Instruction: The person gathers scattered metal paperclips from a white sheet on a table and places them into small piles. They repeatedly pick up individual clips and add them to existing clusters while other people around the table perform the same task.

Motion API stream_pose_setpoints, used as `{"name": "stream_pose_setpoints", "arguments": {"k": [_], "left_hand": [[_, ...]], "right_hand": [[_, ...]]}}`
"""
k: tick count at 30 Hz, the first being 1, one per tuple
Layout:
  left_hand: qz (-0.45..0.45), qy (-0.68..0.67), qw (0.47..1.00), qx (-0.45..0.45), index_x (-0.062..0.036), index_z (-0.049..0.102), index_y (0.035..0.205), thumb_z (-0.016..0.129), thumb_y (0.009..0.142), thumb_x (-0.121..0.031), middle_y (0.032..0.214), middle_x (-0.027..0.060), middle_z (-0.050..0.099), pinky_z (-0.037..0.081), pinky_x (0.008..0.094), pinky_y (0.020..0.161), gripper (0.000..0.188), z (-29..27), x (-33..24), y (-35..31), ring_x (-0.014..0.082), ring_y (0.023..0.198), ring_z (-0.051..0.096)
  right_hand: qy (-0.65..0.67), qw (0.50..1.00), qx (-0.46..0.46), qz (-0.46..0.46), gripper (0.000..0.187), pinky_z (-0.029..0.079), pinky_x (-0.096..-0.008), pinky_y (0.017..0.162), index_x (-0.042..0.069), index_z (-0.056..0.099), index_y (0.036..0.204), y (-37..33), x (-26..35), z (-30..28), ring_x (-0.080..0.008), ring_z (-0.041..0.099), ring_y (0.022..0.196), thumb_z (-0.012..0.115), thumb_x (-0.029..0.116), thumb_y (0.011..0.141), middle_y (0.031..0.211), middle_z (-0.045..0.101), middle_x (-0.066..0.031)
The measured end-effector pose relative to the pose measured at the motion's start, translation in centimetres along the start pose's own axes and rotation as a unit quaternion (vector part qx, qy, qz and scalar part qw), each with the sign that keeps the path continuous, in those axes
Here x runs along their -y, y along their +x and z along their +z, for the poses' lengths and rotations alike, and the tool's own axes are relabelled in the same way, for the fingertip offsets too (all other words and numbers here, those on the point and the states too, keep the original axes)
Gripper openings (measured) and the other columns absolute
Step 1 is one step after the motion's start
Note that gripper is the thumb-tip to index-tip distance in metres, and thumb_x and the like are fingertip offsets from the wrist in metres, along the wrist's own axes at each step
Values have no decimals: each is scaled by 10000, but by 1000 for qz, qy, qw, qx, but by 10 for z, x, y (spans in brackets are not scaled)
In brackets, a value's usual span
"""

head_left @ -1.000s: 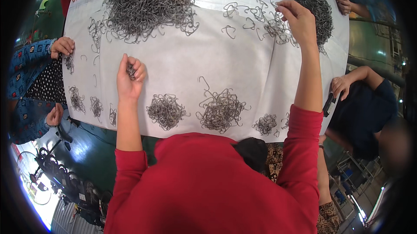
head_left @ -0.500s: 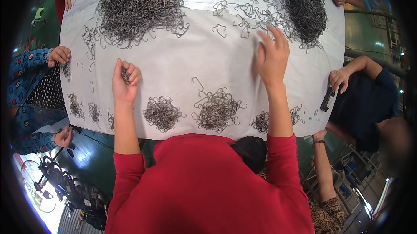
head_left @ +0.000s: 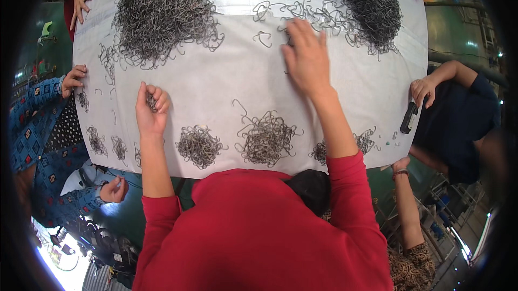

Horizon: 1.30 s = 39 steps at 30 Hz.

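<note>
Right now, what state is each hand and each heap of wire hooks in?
Left hand: curled shut on a few wire hooks.
Right hand: open, flat on loose hooks.
Far-left heap: large, tangled.
Far-right heap: large, dense.
Near piles: small, separate.
White table cover: spread flat.

The left hand's curled fingers (head_left: 156, 99) half-hide small wire hooks (head_left: 152, 103), their number untellable.
</note>
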<state>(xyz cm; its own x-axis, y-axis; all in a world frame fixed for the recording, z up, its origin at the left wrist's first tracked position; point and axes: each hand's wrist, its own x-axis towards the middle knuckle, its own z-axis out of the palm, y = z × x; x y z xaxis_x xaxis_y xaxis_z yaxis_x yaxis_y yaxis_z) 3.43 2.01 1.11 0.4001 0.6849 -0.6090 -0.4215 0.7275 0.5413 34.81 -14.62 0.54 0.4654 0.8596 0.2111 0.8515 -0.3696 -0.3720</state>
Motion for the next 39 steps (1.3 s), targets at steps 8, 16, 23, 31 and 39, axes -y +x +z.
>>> {"name": "stream_pose_setpoints", "arguments": {"k": [8, 16, 23, 31, 39], "left_hand": [[-2, -7, 1000, 8, -73, 436, 753, 428, 981, -282, 671, 18, 368, 259, 211, 424, 309, -3, 0, -2, 100, 536, 340], [-4, -12, 1000, 15, -70, 433, 770, 423, 984, -254, 677, 18, 372, 264, 207, 412, 283, 0, 0, -2, 97, 533, 324], [-8, -14, 999, 28, -70, 434, 758, 413, 985, -272, 675, 18, 361, 263, 215, 436, 305, -4, -1, -2, 101, 537, 327], [-5, -16, 1000, 19, -68, 438, 774, 411, 987, -255, 680, 21, 373, 272, 209, 417, 285, -3, -1, -3, 100, 537, 333], [-13, -32, 999, 32, -70, 440, 770, 417, 985, -259, 677, 22, 374, 270, 211, 409, 288, -4, -1, -1, 103, 531, 338]], "right_hand": [[11, 990, 140, -16, 569, 150, -631, 1053, 142, 420, 1352, -44, 40, -5, -355, 230, 1360, 596, 340, 848, 1451, 316, -117], [79, 974, 191, -92, 559, 164, -571, 1084, 176, 428, 1351, -71, 65, -15, -266, 260, 1366, 589, 362, 849, 1453, 334, -65], [66, 982, 106, -139, 341, 292, -491, 1036, 139, 574, 1160, -66, 41, -26, -203, 488, 1166, 616, 256, 842, 1221, 554, -33], [106, 993, -26, 49, 158, 415, -338, 736, 102, 645, 955, -49, -3, -39, -197, 588, 815, 611, 68, 805, 904, 628, -33], [30, 997, -44, 55, 240, 424, -339, 745, 112, 669, 970, -21, -18, -36, -229, 554, 929, 565, -3, 787, 970, 596, -44]]}}
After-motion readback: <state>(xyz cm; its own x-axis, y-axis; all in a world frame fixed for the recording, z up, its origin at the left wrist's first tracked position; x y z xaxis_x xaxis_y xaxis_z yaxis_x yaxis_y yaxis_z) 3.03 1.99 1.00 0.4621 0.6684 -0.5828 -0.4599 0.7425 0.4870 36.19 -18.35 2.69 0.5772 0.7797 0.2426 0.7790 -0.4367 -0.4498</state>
